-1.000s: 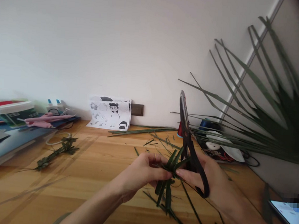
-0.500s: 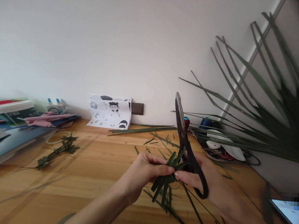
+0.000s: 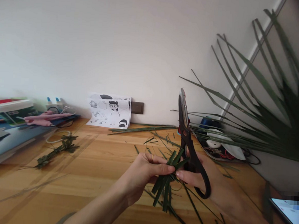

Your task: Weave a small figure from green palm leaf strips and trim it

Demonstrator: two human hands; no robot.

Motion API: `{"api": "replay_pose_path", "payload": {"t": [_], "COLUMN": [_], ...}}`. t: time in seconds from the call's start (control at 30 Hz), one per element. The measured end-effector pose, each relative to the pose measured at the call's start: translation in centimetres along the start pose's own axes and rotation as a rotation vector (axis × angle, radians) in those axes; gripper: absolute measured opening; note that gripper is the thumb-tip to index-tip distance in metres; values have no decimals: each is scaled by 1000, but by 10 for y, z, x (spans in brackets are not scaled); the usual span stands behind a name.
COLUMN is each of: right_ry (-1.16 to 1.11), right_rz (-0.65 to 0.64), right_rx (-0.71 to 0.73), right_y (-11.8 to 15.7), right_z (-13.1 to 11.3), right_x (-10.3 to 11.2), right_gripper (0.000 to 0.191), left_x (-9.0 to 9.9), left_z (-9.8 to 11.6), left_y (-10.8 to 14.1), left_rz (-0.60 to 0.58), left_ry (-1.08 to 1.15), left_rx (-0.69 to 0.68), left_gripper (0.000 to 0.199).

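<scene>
Tabletop [image 3: 97,163] gives room beside the left hand [image 3: 144,169]; palm fronds [image 3: 283,135] obstruct the back right

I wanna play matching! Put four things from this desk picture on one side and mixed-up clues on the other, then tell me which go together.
Things:
1. scissors
2. bunch of leaf strips
3. paper sheet
4. phone

Clues:
A. white with drawings, by the wall
B. lit screen, at the lower right
C. green, pinched in the left hand
D. black handles, held in the right hand

Right pairs: 1-D, 2-C, 3-A, 4-B
</scene>
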State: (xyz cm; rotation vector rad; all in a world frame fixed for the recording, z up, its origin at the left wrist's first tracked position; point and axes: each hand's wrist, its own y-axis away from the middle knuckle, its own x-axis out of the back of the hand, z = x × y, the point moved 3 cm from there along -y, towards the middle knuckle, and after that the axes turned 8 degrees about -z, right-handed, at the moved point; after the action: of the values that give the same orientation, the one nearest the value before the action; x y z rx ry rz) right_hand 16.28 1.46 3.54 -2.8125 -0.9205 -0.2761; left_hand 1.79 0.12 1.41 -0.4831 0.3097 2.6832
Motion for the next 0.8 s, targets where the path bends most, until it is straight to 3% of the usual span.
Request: {"api": "replay_pose_path", "payload": {"t": [0.17, 0.3, 0.43, 0.5, 0.63, 0.8], "right_ry": [-7, -36, -64, -87, -124, -123], "right_rz": [-25, 17, 35, 32, -26, -22], "right_rx": [12, -66, -111, -128, -94, -51], "right_y": [0, -1, -1, -1, -2, -5], "right_z": [1, 3, 3, 4, 5, 8], "right_x": [0, 1, 1, 1, -2, 1], "right_gripper": [16, 20, 19, 18, 16, 19], "left_x": [1, 3, 6, 6, 4, 6], "left_z": [3, 15, 32, 32, 19, 14], "left_y": [0, 3, 6, 6, 1, 0], "left_rz": [-17, -55, 80, 91, -38, -55], "left_ry": [-23, -172, -351, -338, -260, -234], "left_rx": [-1, 21, -85, -96, -67, -97], "left_gripper": [16, 27, 36, 33, 18, 6]}}
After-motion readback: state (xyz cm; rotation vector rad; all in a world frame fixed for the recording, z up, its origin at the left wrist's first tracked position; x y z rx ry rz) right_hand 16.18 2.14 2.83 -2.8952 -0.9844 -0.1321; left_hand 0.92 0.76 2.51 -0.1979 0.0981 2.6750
